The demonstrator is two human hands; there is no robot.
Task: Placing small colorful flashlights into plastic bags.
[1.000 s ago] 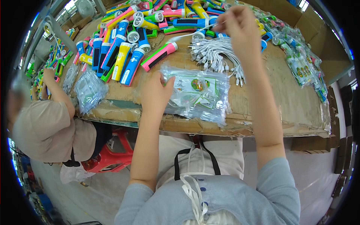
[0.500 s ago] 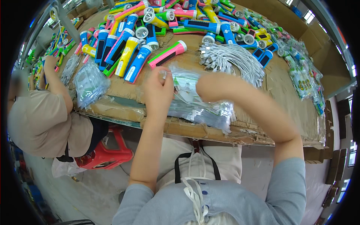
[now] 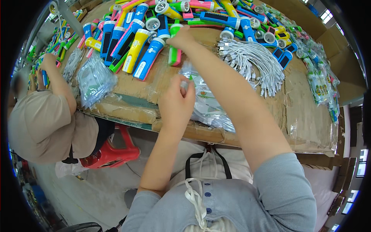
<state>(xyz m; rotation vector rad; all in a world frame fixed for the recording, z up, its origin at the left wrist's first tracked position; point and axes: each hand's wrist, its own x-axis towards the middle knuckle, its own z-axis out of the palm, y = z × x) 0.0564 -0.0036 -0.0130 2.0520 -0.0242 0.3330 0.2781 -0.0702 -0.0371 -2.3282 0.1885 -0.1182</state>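
Note:
My right hand (image 3: 182, 38) reaches across to the far side of the table, its fingers closed around a green and pink flashlight (image 3: 175, 58). Nearer to me, my left hand (image 3: 177, 101) pinches the edge of a clear plastic bag (image 3: 205, 92) with a green-printed insert. That bag lies over a stack of similar clear bags (image 3: 218, 121) at the table's front edge; my right forearm hides part of them. White USB cables (image 3: 255, 63) lie in a bundle to the right. Beyond my hands is a heap of blue, yellow, pink and green flashlights (image 3: 148, 58).
Another pile of clear bags (image 3: 96, 81) rests on the cardboard-covered table (image 3: 305, 127) at left. Packed flashlights in bags (image 3: 319, 83) are heaped at the right edge. A co-worker (image 3: 42, 120) sits at left on a red stool (image 3: 119, 149).
My right hand has moved from beside the bag, away and to the left, and taken hold of the green and pink flashlight, which has turned more upright. My left hand stays by the bag.

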